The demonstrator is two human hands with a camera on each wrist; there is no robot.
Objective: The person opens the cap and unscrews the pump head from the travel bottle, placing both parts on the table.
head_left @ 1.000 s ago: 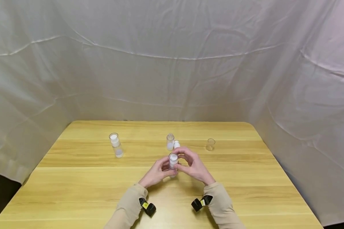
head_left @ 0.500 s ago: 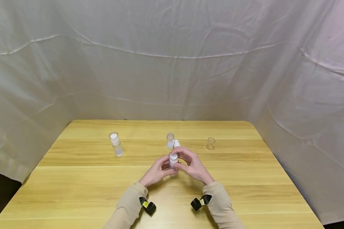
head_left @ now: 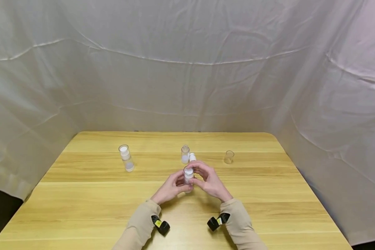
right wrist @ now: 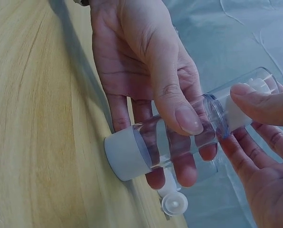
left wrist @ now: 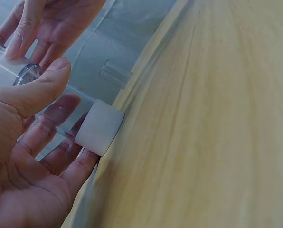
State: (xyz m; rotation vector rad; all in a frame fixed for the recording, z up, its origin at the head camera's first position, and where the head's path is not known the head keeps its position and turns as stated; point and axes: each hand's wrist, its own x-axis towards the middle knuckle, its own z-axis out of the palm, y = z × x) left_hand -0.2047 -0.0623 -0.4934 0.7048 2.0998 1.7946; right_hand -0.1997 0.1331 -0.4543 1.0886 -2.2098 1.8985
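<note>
A clear bottle [head_left: 189, 177] with a white base [right wrist: 127, 153] and a white pump top [left wrist: 7, 67] inside a clear sleeve stands upright between the hands. My left hand [head_left: 170, 189] grips its clear body, thumb on the near side and fingers behind. My right hand [head_left: 211, 181] pinches the upper part, its thumb on the white section and its forefinger at the top rim. Seen from the right wrist, the base sits right at the tabletop. Behind the hands stands a second clear bottle [head_left: 185, 155], with a white pump piece [head_left: 192, 157] beside it.
Far left on the wooden table [head_left: 90, 208] stands another bottle [head_left: 126, 158] with a white pump top. A small clear cap [head_left: 229, 157] stands at the back right. Pale grey curtains [head_left: 187, 86] hang behind the table and along its sides.
My right forefinger has shifted slightly over the top rim of the bottle. Otherwise both hands and the things on the table stay in place.
</note>
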